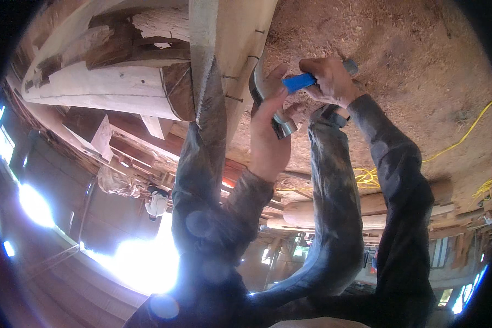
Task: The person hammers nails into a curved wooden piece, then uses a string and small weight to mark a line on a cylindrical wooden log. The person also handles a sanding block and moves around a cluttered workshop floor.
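Observation:
A claw hammer with a curved metal head (283, 127) and a blue handle (299, 83) is between my hands. My left hand (271, 143) is closed around the hammer by its head, the thumb lying across it. My right hand (333, 82) wraps the blue handle, and the grey butt end (350, 66) sticks out past the fist. Just left of the hammer runs a pale timber beam (245, 33). Several nails (233, 98) stand out from its edge. Part of the hammer's head is hidden behind my left fingers.
My left leg (205, 147) is against the beam; my right leg (336, 202) is over wood-chip-strewn ground (421, 71). A large shaped log (109, 87) lies at left. A yellow cord (462, 139) crosses the ground at right, near stacked timbers (303, 213). A person (157, 203) is in the background.

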Motion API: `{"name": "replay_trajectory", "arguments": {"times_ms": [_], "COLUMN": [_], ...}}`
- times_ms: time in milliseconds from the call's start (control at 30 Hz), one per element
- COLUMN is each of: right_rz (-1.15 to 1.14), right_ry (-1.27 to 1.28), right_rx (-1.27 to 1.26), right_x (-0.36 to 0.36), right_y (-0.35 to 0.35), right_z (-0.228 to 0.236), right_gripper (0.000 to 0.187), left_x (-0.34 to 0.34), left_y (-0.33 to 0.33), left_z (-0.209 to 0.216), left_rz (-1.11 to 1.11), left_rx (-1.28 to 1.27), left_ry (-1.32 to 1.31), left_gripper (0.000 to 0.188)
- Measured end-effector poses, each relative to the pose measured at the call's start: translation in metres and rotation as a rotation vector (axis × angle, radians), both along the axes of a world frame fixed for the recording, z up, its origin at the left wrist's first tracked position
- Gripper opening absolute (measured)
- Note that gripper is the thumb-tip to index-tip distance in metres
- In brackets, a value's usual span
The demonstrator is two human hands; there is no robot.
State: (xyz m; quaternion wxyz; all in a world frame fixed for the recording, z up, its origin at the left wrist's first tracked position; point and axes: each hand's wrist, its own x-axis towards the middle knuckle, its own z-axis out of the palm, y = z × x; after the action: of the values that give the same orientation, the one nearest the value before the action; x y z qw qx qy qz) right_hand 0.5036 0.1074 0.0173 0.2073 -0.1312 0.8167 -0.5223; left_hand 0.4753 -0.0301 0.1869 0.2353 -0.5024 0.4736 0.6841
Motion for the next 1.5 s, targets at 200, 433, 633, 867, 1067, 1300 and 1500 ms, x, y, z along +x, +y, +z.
{"name": "replay_trajectory", "arguments": {"times_ms": [200, 433, 633, 867, 1067, 1300, 1500], "right_rz": [-0.268, -0.172, -0.230, -0.184, -0.161, -0.174, -0.049], "right_ry": [0.102, 0.053, 0.143, 0.101, 0.142, 0.105, -0.010], "right_rx": [0.168, 0.199, 0.273, 0.205, 0.220, 0.158, -0.012], "right_x": [0.016, 0.011, 0.004, 0.002, 0.005, 0.010, -0.009], "right_y": [-0.024, -0.020, -0.027, -0.027, -0.026, -0.026, -0.009], "right_z": [0.009, 0.005, 0.016, 0.010, 0.008, 0.003, 0.004], "right_gripper": [0.025, 0.023, 0.026, 0.027, 0.024, 0.017, 0.014], "left_x": [0.004, 0.007, 0.007, 0.007, 0.009, 0.012, 0.009], "left_y": [-0.005, -0.004, -0.031, -0.026, -0.026, -0.020, 0.023], "left_z": [-0.018, -0.023, -0.031, -0.029, -0.031, -0.031, -0.024], "left_rz": [0.134, 0.184, 0.058, 0.056, 0.014, -0.101, -0.010], "left_rx": [0.139, 0.147, 0.300, 0.211, 0.191, 0.121, -0.152], "left_ry": [0.071, 0.111, 0.187, 0.171, 0.221, 0.257, 0.270], "left_gripper": [0.025, 0.026, 0.031, 0.031, 0.028, 0.024, 0.017]}}
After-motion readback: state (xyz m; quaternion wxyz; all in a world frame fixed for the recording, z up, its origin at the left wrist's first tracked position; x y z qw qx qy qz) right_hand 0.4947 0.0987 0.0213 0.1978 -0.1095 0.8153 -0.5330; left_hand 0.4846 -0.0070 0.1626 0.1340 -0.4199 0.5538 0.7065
